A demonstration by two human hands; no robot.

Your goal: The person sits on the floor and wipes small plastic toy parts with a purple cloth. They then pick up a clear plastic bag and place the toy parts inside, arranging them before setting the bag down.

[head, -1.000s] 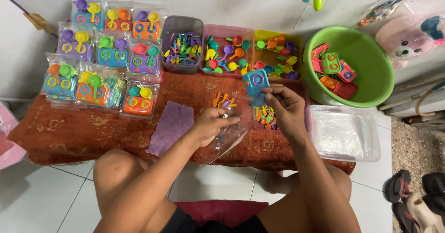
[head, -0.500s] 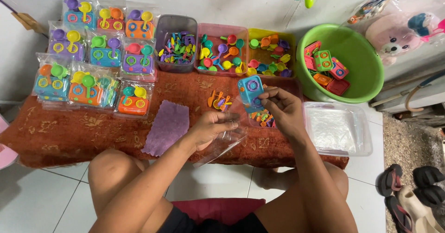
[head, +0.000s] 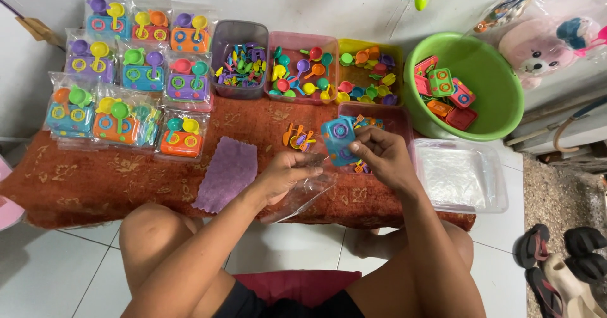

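- Here we see a green basin (head: 499, 112) of toy stoves within arm's reach.
- Our left hand (head: 288, 176) pinches the clear bag (head: 303, 195), holding its mouth open.
- Our right hand (head: 379, 157), fingers closed, grips the blue toy stove (head: 337, 140) just above the bag.

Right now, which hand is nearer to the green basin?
Right. The right hand holds a blue toy stove just left of the green basin; the left hand, holding a clear bag, sits farther left.
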